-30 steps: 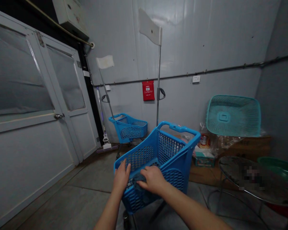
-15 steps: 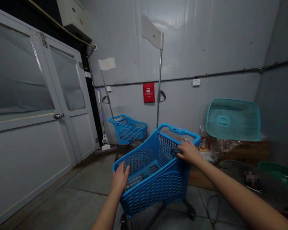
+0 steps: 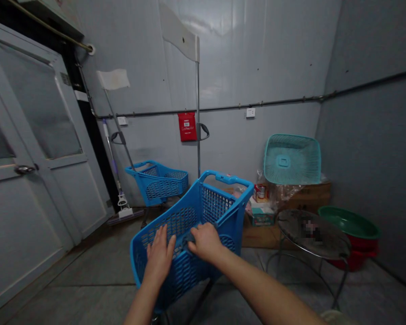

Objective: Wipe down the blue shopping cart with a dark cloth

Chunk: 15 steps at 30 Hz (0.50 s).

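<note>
**Blue plastic basket cart, held at its near rim**

Item: blue cart (image 3: 203,212), moulded plastic, walls of open lattice mesh, rounded corners, thick loop handle at the far end with a metal pole rising from it. It stands on the grey concrete floor (image 3: 88,266) in the middle of the room, tilted toward the viewer.

Left hand (image 3: 159,255): flat, fingers spread, palm pressed against the near mesh wall just under the rim; gripping nothing.

Right hand (image 3: 205,241): fingers curled closed over a dark cloth (image 3: 188,238), soft and crumpled, held against the cart's near-right rim. How much of the cloth lies under the hand cannot be told.

Surroundings:
- Second blue cart (image 3: 157,180), same mesh make, by the back wall.
- Teal basket (image 3: 292,159), square, ribbed plastic, propped on edge atop cardboard boxes (image 3: 307,196).
- Round table (image 3: 313,232), dark glossy top, thin metal legs.
- Green basin (image 3: 349,222), smooth, nested in a red one.
- Mop (image 3: 117,180) leaning beside the grey panelled door (image 3: 37,180).
- Red pouch (image 3: 186,126) hanging on the wall.
</note>
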Tool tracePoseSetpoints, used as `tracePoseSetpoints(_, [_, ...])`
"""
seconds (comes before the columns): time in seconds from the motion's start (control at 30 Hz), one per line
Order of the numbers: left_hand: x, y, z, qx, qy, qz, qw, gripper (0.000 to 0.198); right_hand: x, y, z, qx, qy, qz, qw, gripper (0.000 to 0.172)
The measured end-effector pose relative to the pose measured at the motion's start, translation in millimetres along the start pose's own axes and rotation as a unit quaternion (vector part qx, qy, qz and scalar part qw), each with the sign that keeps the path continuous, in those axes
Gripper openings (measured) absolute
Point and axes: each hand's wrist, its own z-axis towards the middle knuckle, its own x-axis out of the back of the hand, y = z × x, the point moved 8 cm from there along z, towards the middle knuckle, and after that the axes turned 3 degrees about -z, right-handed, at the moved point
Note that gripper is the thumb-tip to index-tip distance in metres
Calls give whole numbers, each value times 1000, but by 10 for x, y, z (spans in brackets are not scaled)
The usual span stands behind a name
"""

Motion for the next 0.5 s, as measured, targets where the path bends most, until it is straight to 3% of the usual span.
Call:
tracePoseSetpoints(0.1, [-75,181,-132,-15,-15,0,1000,61,-46,-254,-40,38,-14,33,999,39])
tracePoseSetpoints(0.2, [-59,185,-151,3,-10,6,1000,63,-29,-172,-27,63,-46,22,997,38])
tracePoseSetpoints(0.3, [-55,136,-107,9,-15,5,1000,64,66,244,48,43,-50,-11,998,36])
tracePoseSetpoints(0.5, [-55,64,-5,10,-21,0,1000,65,470,1511,192,-54,-5,-78,995,29])
